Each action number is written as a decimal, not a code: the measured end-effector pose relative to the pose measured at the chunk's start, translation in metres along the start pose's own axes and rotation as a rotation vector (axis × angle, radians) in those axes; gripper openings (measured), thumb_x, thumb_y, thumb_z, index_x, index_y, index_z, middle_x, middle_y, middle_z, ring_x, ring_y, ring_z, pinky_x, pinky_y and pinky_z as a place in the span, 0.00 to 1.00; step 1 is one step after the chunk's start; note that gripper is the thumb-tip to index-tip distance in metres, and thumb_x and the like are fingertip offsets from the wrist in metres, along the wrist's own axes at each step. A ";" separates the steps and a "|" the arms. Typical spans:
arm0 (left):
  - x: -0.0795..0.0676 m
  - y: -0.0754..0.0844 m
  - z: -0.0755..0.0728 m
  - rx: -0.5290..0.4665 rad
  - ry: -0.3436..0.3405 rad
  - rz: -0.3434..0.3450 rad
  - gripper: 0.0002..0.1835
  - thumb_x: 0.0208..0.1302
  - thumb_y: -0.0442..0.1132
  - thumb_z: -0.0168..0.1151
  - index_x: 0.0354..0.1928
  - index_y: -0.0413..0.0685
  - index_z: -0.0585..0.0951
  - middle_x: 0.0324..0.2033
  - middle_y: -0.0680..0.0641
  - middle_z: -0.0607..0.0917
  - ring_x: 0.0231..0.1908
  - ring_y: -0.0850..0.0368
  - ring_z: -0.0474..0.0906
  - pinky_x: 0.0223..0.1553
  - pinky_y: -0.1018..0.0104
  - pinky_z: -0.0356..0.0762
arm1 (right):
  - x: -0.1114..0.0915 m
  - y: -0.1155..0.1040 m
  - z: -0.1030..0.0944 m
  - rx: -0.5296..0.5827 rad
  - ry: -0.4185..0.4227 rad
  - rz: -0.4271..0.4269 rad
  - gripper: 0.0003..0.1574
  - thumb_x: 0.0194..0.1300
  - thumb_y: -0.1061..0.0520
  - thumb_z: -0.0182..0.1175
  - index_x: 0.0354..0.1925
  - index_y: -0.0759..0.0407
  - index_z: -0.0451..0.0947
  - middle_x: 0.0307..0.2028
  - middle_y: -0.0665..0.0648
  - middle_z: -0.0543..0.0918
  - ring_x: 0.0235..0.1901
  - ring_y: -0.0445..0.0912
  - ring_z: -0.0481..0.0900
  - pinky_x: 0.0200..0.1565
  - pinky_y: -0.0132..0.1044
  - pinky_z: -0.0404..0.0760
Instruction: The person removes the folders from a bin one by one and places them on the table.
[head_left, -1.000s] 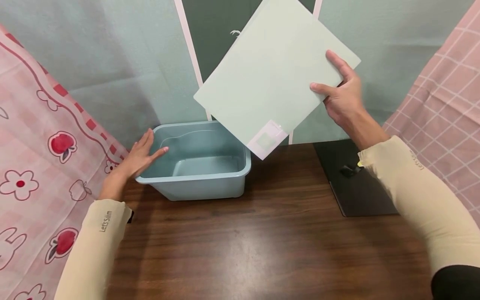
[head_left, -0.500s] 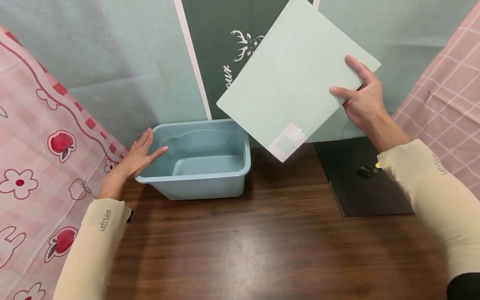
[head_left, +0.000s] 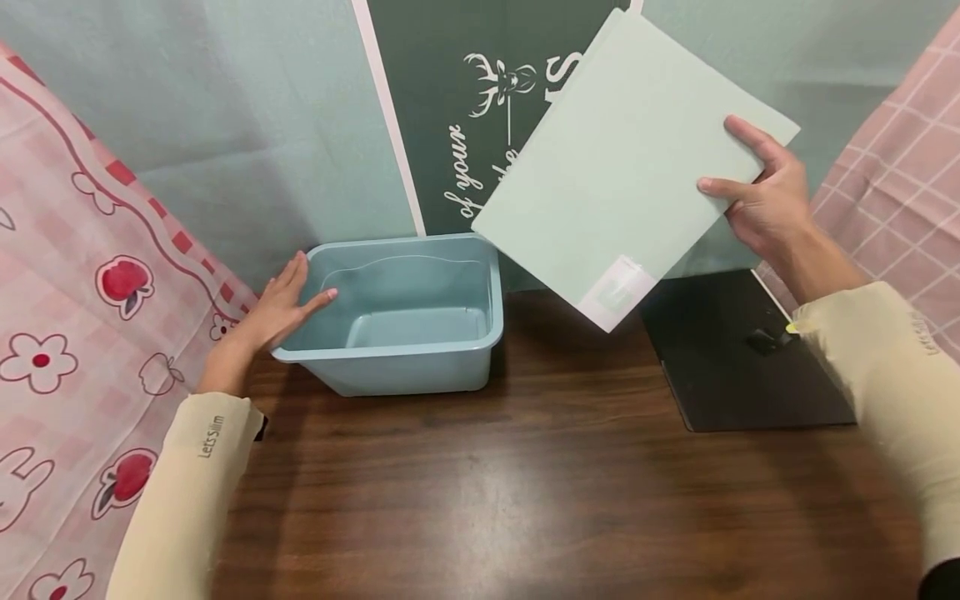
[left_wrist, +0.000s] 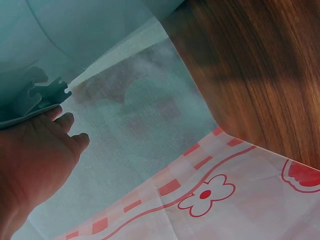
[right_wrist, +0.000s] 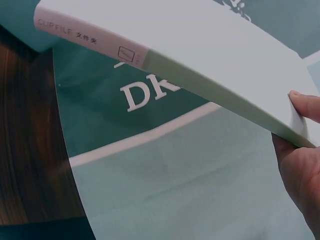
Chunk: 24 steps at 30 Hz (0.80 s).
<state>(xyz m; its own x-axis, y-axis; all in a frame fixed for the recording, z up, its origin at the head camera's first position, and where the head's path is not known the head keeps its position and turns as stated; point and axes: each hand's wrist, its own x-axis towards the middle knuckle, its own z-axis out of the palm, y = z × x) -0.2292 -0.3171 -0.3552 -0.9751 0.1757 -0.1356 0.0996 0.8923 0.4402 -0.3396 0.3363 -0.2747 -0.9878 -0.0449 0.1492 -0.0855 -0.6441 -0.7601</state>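
My right hand (head_left: 776, 196) holds a pale green clip file (head_left: 630, 167) by its right edge, thumb on the front face. The file is raised and tilted above the table, its lower left corner near the right rim of a blue plastic bin (head_left: 405, 354). In the right wrist view the spine of the clip file (right_wrist: 200, 82) shows printed lettering. My left hand (head_left: 273, 308) rests at the bin's left rim, thumb reaching over the inside and fingers extended at the outer side. In the left wrist view, the left hand's fingertips (left_wrist: 65, 122) touch under the rim.
On the right of the brown wooden table (head_left: 480, 492) lies a flat black panel (head_left: 727, 350) with a small black item (head_left: 767, 340) on it. Behind hangs a green curtain (head_left: 247, 108); a pink patterned cloth (head_left: 67, 317) is at the left, a pink checked cloth (head_left: 892, 183) at the right.
My right hand has moved to the right and slightly down with the clip file, uncovering more of the bin and the curtain's print. My left hand and the bin have stayed in place.
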 end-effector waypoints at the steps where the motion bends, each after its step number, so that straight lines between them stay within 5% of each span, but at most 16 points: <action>1: 0.000 0.000 0.000 0.000 -0.002 0.000 0.53 0.81 0.68 0.43 0.83 0.42 0.28 0.83 0.43 0.24 0.83 0.40 0.23 0.80 0.36 0.24 | -0.001 -0.002 -0.003 -0.001 0.000 0.002 0.58 0.48 0.97 0.55 0.72 0.61 0.76 0.70 0.53 0.75 0.63 0.50 0.81 0.42 0.47 0.91; 24: 0.002 -0.001 -0.005 0.000 -0.012 -0.002 0.53 0.82 0.66 0.43 0.82 0.41 0.27 0.83 0.41 0.24 0.83 0.38 0.23 0.80 0.37 0.23 | -0.009 -0.025 -0.035 -0.247 -0.092 0.166 0.54 0.57 0.92 0.55 0.73 0.55 0.76 0.63 0.53 0.84 0.52 0.45 0.89 0.38 0.40 0.91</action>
<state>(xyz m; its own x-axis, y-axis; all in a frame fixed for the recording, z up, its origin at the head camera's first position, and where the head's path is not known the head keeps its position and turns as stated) -0.2320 -0.3200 -0.3519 -0.9728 0.1788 -0.1473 0.0975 0.8927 0.4400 -0.3332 0.3795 -0.2795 -0.9759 -0.2104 0.0578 0.0362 -0.4172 -0.9081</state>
